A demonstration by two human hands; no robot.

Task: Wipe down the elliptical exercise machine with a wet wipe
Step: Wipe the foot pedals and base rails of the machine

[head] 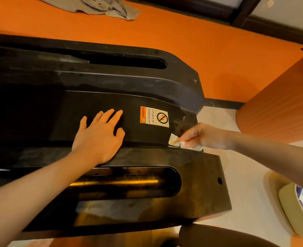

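The black base of the elliptical machine fills the left and middle of the head view, with slotted rail housings near and far. My left hand lies flat on the central cover, fingers spread, just left of an orange and white warning sticker. My right hand pinches a crumpled white wet wipe, stained brownish, against the right end of the central cover, below the sticker.
An orange wall runs behind the machine, with a grey cloth lying at the top. An orange rounded column stands at the right. A pack of wipes lies on the pale floor at the lower right. A dark rounded object sits at the bottom.
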